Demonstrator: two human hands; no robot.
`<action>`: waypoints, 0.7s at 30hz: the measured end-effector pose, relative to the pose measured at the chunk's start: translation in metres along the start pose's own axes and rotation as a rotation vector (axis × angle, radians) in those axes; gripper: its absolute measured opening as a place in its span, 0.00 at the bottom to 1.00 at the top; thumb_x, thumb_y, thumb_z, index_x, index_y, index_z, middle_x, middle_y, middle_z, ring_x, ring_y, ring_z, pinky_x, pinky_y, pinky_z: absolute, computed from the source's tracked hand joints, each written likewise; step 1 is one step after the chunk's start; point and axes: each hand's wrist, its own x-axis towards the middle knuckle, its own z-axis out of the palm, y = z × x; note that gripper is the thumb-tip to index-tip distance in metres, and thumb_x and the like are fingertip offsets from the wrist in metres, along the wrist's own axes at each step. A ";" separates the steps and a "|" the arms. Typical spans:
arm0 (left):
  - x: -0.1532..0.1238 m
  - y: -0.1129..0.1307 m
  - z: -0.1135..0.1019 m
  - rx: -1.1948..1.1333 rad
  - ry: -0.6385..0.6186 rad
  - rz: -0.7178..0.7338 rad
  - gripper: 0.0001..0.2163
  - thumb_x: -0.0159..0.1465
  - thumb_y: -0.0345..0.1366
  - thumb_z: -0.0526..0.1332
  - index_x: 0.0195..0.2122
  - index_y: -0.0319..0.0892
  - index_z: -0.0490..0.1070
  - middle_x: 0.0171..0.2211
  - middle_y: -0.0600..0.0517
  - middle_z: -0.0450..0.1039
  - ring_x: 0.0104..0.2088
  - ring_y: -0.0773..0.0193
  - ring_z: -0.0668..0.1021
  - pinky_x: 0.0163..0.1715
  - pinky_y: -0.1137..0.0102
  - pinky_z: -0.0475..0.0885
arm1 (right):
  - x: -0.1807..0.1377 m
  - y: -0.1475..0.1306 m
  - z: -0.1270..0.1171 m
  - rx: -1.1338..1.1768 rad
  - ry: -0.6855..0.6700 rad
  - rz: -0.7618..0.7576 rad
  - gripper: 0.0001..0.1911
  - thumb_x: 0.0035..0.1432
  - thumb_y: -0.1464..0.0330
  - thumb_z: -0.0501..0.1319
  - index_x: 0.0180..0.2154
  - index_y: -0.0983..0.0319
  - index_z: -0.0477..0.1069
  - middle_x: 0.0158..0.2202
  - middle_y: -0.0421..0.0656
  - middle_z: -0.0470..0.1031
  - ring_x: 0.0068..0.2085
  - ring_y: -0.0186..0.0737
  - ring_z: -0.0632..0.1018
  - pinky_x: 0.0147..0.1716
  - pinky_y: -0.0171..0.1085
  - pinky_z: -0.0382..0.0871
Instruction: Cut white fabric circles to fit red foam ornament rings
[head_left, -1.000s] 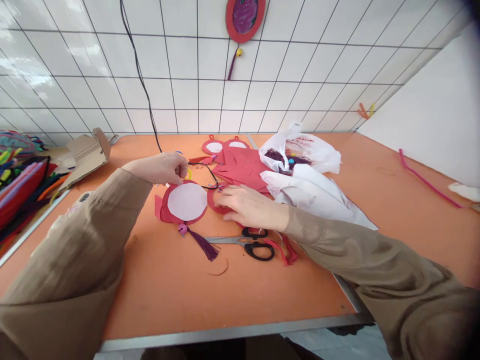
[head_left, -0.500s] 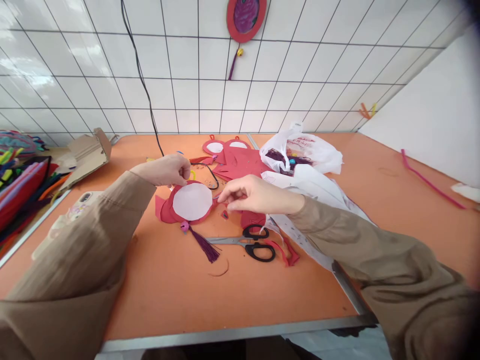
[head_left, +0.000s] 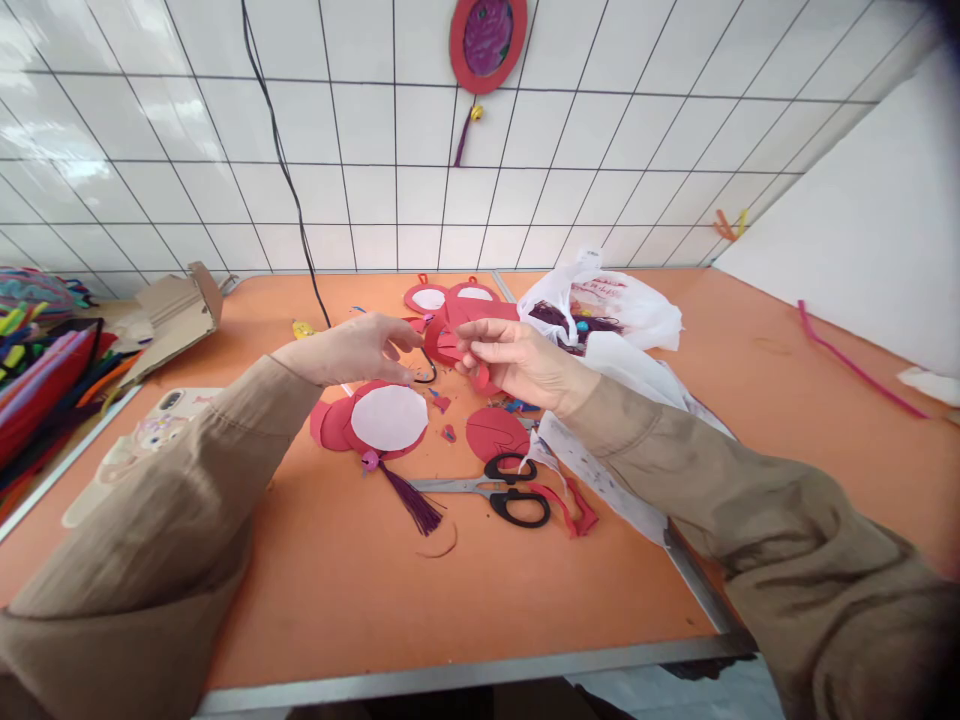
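Observation:
My right hand (head_left: 517, 360) is raised above the orange table (head_left: 337, 580), its fingers pinched on a red paper ring (head_left: 444, 343). My left hand (head_left: 360, 348) hovers just to its left, fingers loosely spread and reaching toward the ring, with nothing clearly in them. Below the hands lies a red paper disc with a white circle (head_left: 388, 418) and a purple tassel (head_left: 411, 500) hanging from it. A plain red disc (head_left: 495, 433) lies beside it. Black-handled scissors (head_left: 495, 492) rest nearer me.
White plastic bags (head_left: 611, 330) and red paper pieces (head_left: 465, 300) lie at the back. A phone (head_left: 150, 440) sits by my left sleeve. Cardboard (head_left: 169, 310) and coloured pipe cleaners (head_left: 37, 370) are at left. A black cable (head_left: 277, 150) hangs down the tiled wall.
My right hand lifted from the table and carried the red ring up and back. My left hand let go near the white-centred disc and opened toward the ring.

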 end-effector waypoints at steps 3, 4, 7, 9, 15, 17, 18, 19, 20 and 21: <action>-0.002 0.013 0.007 -0.262 0.032 0.018 0.27 0.52 0.43 0.67 0.53 0.44 0.71 0.51 0.45 0.73 0.50 0.54 0.75 0.40 0.68 0.72 | 0.000 -0.001 0.001 0.057 0.011 -0.012 0.10 0.44 0.77 0.67 0.32 0.62 0.76 0.31 0.38 0.76 0.29 0.29 0.73 0.42 0.39 0.72; -0.002 0.016 0.010 -0.345 0.056 0.013 0.28 0.52 0.42 0.68 0.55 0.44 0.70 0.51 0.45 0.73 0.51 0.53 0.75 0.40 0.68 0.73 | 0.000 -0.002 0.002 0.067 0.010 -0.017 0.09 0.45 0.77 0.66 0.32 0.61 0.76 0.31 0.38 0.76 0.29 0.29 0.73 0.43 0.39 0.72; -0.001 0.018 0.015 -0.546 0.129 -0.024 0.32 0.50 0.41 0.70 0.57 0.42 0.67 0.50 0.42 0.73 0.49 0.55 0.75 0.40 0.66 0.73 | -0.003 -0.004 0.004 0.084 0.000 -0.010 0.09 0.47 0.78 0.64 0.32 0.61 0.76 0.30 0.38 0.75 0.28 0.29 0.73 0.45 0.40 0.72; 0.000 0.017 0.017 -0.643 0.135 -0.020 0.29 0.50 0.41 0.71 0.54 0.40 0.70 0.46 0.43 0.76 0.45 0.57 0.77 0.41 0.65 0.72 | -0.005 -0.006 0.006 0.095 -0.014 -0.005 0.09 0.47 0.78 0.64 0.32 0.61 0.76 0.30 0.38 0.76 0.28 0.29 0.72 0.45 0.40 0.72; -0.001 0.018 0.017 -0.751 0.114 -0.061 0.10 0.54 0.40 0.69 0.28 0.37 0.78 0.30 0.47 0.80 0.34 0.61 0.79 0.40 0.64 0.73 | -0.006 -0.004 0.008 0.018 -0.008 -0.063 0.09 0.46 0.76 0.64 0.32 0.61 0.74 0.31 0.39 0.77 0.31 0.33 0.76 0.44 0.42 0.73; -0.003 0.020 0.016 -0.742 0.091 -0.074 0.10 0.55 0.40 0.67 0.27 0.36 0.78 0.30 0.46 0.80 0.33 0.61 0.80 0.36 0.66 0.74 | -0.003 -0.003 0.004 -0.078 0.094 -0.143 0.09 0.44 0.76 0.64 0.32 0.62 0.72 0.30 0.40 0.76 0.32 0.36 0.77 0.42 0.42 0.73; -0.004 0.021 0.015 -0.736 0.082 -0.082 0.10 0.57 0.40 0.66 0.27 0.36 0.78 0.30 0.45 0.80 0.33 0.61 0.80 0.34 0.68 0.74 | -0.002 -0.002 0.002 -0.125 0.160 -0.172 0.08 0.44 0.75 0.64 0.31 0.62 0.72 0.28 0.39 0.75 0.31 0.36 0.77 0.40 0.41 0.73; -0.004 0.022 0.014 -0.732 0.074 -0.089 0.10 0.58 0.39 0.65 0.27 0.36 0.77 0.30 0.44 0.80 0.33 0.61 0.80 0.32 0.69 0.73 | 0.000 -0.002 -0.001 -0.163 0.222 -0.188 0.08 0.45 0.74 0.64 0.32 0.62 0.71 0.27 0.39 0.74 0.29 0.35 0.76 0.37 0.39 0.72; -0.005 0.023 0.014 -0.732 0.065 -0.094 0.10 0.58 0.39 0.65 0.28 0.36 0.77 0.30 0.44 0.80 0.33 0.61 0.80 0.30 0.70 0.73 | 0.001 -0.002 -0.004 -0.190 0.275 -0.192 0.07 0.47 0.72 0.64 0.32 0.62 0.70 0.25 0.38 0.72 0.26 0.34 0.75 0.34 0.38 0.72; -0.005 0.023 0.014 -0.734 0.059 -0.098 0.10 0.59 0.39 0.64 0.28 0.36 0.77 0.30 0.44 0.80 0.32 0.62 0.80 0.28 0.71 0.72 | 0.002 -0.002 -0.006 -0.210 0.312 -0.188 0.08 0.49 0.68 0.64 0.33 0.62 0.70 0.23 0.37 0.70 0.24 0.33 0.73 0.31 0.37 0.70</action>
